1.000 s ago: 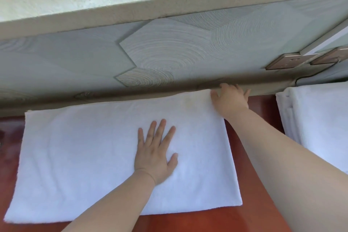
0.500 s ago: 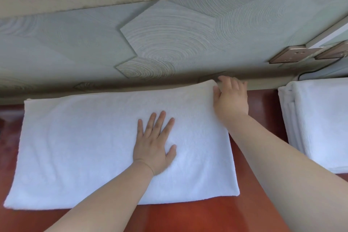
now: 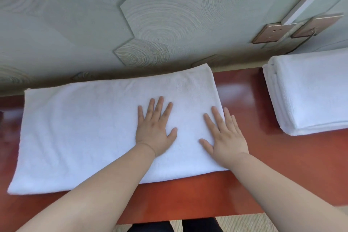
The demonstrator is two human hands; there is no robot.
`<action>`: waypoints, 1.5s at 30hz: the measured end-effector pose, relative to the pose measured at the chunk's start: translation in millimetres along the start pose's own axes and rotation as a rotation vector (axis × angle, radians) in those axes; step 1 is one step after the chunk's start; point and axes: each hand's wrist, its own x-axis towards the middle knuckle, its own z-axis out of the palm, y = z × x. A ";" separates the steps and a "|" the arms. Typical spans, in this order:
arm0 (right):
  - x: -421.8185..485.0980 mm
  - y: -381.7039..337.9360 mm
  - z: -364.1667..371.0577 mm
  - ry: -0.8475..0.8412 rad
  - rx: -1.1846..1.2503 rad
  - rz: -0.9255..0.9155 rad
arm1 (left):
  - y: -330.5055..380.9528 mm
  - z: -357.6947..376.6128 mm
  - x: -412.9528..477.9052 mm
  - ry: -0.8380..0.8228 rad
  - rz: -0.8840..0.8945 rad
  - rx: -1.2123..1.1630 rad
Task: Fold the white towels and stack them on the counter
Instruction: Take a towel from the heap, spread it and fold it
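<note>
- White towel [image 3: 75, 137] lies flat on the red-brown surface [image 3: 282, 165]. It is folded into 1 long rectangle, and its near long edge sits just inside the surface's front edge.
- Nearest the camera, below the surface's front edge, a strip of beige floor [image 3: 244, 220] shows, with dark trousers [image 3: 188, 227] at the bottom of the view.
- 2 bare forearms reach from the lower corners across the front edge and onto the towel.
- Left hand [image 3: 153, 130] rests palm down on the towel, a little right of its middle. Its grip is spread, fingers straight and slightly fanned, thumb out to the right, holding nothing.
- Right hand [image 3: 224, 137] rests palm down on the towel's right end, just beside the left hand but not touching it. Its grip is also spread flat, and the outer fingers reach past the towel's right edge.
- The towel's far long edge lies close along the foot of the wall.
- Stack of folded white towels [image 3: 310, 96] sits on the surface to the right, apart from the flat towel, with bare surface between them. Several layers show at its left side.
- Grey-green wall [image 3: 75, 34] rises behind, textured with ringed hexagonal panels.
- 2 brown socket plates [image 3: 271, 32] are fixed to the wall above the stack.
</note>
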 end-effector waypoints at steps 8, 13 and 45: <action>-95.2 7.4 23.9 -0.066 0.012 0.123 | 46.4 21.1 -53.8 -0.019 0.071 -0.030; -85.8 -7.1 -2.2 -0.051 0.016 0.122 | 58.5 16.3 -60.7 -0.086 0.058 -0.039; 177.7 -434.4 -22.5 -0.164 -0.172 -0.533 | -337.1 69.7 -268.3 -0.030 -0.412 -0.232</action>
